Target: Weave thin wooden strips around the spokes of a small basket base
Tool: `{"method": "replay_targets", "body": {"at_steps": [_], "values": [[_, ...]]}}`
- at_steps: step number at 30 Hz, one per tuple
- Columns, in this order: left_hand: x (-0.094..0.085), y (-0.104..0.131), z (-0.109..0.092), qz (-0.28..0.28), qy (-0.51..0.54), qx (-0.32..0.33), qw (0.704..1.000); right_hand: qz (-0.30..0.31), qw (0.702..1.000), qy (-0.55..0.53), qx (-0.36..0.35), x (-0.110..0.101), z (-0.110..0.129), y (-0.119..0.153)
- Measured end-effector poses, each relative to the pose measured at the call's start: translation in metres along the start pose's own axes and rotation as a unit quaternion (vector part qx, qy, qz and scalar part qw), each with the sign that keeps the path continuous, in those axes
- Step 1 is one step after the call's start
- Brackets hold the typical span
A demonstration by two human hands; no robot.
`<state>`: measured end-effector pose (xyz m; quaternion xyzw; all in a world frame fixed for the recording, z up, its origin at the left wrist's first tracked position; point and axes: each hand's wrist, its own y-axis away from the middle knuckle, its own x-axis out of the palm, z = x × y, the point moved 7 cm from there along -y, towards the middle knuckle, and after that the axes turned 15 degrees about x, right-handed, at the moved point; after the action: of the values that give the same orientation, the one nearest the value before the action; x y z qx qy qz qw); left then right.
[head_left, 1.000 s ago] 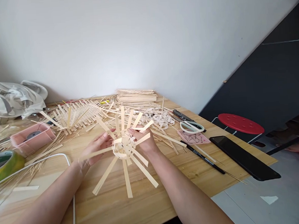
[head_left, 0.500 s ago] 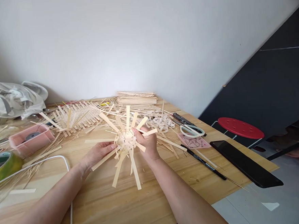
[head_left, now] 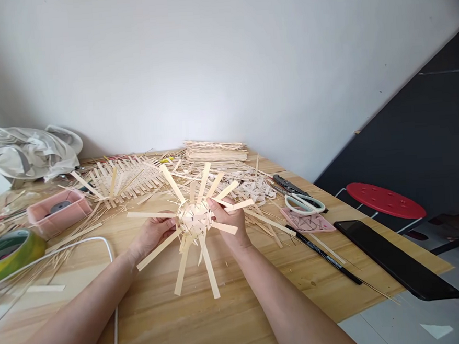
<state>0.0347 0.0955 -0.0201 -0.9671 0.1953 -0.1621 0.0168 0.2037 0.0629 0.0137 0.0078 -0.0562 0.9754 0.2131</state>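
A small round woven basket (head_left: 194,219) of pale bamboo strips is held up above the table, its flat strip ends sticking out all round like rays. My left hand (head_left: 156,235) grips its left edge, thumb in front and fingers partly hidden behind the strips. On the right edge, my right hand (head_left: 232,226) is closed with the thumb on the rim between the upper right strips. Thin splints weave around the basket's middle. The rest of the right fingers are behind it.
A pink box (head_left: 59,211) and a tape roll (head_left: 13,250) stand left, by a white cable (head_left: 110,253). A woven mat (head_left: 129,176) and strip bundle (head_left: 216,152) lie behind. Right are scissors (head_left: 304,204), a black pen (head_left: 325,255), a phone (head_left: 396,260) and a red stool (head_left: 384,200).
Both hands keep hold of the basket, which has tilted slightly so its strips fan wider. The camera view has shifted a little, moving the surroundings rightward.
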Motion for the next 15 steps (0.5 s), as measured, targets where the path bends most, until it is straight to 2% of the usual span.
{"method": "replay_targets", "body": {"at_steps": [4,15], "values": [[0.0042,-0.0005,-0.0023,0.022,-0.006,0.012,1.0,0.002,0.999,-0.034,0.03,-0.0003,-0.0029,-0.0002],[0.0015,0.0013,0.0011,0.028,0.039,0.0,0.999,0.018,0.998,-0.043,0.043,0.0045,-0.0065,-0.0016]]}}
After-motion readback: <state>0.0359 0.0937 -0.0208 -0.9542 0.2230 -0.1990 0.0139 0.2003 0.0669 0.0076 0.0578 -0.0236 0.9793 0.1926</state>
